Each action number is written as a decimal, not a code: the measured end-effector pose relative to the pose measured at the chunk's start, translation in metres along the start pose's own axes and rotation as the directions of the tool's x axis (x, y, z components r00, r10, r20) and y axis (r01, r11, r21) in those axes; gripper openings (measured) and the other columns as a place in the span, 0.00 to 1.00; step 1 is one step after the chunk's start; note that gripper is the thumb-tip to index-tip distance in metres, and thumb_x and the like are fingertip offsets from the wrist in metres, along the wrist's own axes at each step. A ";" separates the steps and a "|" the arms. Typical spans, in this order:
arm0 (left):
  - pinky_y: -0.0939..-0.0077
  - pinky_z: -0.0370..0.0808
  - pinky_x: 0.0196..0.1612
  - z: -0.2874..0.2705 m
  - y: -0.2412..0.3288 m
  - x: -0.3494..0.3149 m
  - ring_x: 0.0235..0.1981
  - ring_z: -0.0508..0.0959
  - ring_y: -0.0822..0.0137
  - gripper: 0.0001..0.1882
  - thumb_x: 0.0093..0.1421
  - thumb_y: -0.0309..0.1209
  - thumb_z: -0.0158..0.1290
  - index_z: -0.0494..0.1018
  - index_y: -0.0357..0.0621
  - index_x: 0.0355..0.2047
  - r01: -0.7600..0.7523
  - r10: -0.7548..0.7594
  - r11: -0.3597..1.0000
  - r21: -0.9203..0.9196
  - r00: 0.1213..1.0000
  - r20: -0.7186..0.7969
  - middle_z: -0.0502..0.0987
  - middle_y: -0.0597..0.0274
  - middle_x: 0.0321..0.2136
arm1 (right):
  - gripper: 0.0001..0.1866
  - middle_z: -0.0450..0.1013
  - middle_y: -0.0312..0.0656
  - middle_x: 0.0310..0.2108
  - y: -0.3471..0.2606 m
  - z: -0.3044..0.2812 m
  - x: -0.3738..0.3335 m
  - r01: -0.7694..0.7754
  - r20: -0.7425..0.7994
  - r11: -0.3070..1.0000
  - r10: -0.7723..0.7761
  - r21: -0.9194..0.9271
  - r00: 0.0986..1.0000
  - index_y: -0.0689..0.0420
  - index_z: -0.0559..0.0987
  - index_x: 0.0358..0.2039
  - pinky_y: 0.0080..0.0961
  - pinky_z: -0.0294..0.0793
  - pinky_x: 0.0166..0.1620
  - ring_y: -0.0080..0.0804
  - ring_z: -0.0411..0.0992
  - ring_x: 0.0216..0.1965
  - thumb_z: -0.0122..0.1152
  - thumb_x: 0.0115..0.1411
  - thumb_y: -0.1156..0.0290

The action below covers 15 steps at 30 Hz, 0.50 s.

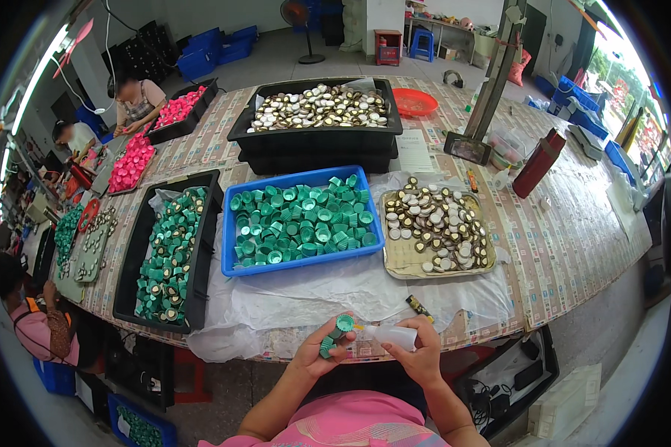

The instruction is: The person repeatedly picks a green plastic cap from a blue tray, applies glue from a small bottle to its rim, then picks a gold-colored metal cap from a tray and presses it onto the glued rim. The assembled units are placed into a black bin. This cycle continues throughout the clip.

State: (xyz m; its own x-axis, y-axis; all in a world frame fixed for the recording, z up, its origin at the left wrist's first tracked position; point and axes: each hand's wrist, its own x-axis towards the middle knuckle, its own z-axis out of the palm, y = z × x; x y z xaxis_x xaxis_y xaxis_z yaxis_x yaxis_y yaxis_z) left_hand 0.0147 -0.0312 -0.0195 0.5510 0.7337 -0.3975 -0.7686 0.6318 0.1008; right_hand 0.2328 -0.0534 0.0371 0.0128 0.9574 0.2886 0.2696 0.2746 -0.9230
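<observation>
**Green caps and a squeeze bottle held at the worktop's near edge**

A short stack of green caps (334, 336) is gripped in the left hand (317, 352), whose fingers are curled closed around it just below the near edge of the worktop (566, 246). A small white squeeze bottle (389, 335) is clasped in the right hand (423, 352), fingers wrapped shut about its body, and its nozzle is pointed toward the top cap of the stack, close to it; whether the two touch cannot be told.

Ahead of the hands, a white plastic sheet (335, 294) is spread over the worktop. On it a blue crate (231, 257) filled with loose green caps is set, with a flat tray (402, 264) of gold and white discs just beside it on the right. A black crate (130, 268) of green caps with gold inserts is placed to the left. Farther back, a black crate (313, 141) heaped with gold and white discs is seen, and a red bottle (538, 162) is stood at the right. Other people are seated along the left side by trays of pink caps (132, 164).
</observation>
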 end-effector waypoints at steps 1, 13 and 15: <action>0.90 0.67 0.18 -0.003 0.000 0.001 0.39 0.71 0.69 0.19 0.65 0.36 0.49 0.65 0.42 0.54 0.015 -0.015 1.000 0.000 1.000 0.004 0.70 0.57 0.43 | 0.18 0.69 0.38 0.30 0.001 0.001 0.001 0.037 -0.020 0.999 -0.037 -0.017 0.999 0.61 0.76 0.34 0.21 0.66 0.34 0.26 0.67 0.31 0.74 0.45 0.71; 0.87 0.70 0.21 0.000 -0.007 0.004 0.36 0.74 0.72 0.19 0.65 0.38 0.49 0.66 0.39 0.51 0.039 -0.040 0.993 0.108 0.999 0.012 0.74 0.60 0.40 | 0.18 0.70 0.40 0.27 0.000 0.003 0.005 0.093 -0.064 0.985 -0.103 -0.146 0.993 0.61 0.78 0.33 0.24 0.67 0.32 0.31 0.69 0.28 0.75 0.45 0.67; 0.87 0.70 0.21 -0.001 -0.008 0.005 0.36 0.74 0.72 0.19 0.65 0.38 0.49 0.67 0.39 0.51 0.043 -0.045 0.993 0.111 0.999 0.016 0.74 0.60 0.40 | 0.17 0.70 0.40 0.27 0.000 0.003 0.005 0.091 -0.060 0.984 -0.101 -0.154 0.993 0.61 0.78 0.33 0.25 0.68 0.32 0.33 0.69 0.28 0.74 0.45 0.67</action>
State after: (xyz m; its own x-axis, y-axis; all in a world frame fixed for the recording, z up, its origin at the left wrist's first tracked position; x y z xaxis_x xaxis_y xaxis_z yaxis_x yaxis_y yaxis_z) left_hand 0.0228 -0.0327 -0.0231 0.5902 0.7086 -0.3868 -0.7034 0.6865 0.1842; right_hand 0.2295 -0.0488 0.0375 0.0432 0.9177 0.3948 0.4152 0.3430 -0.8426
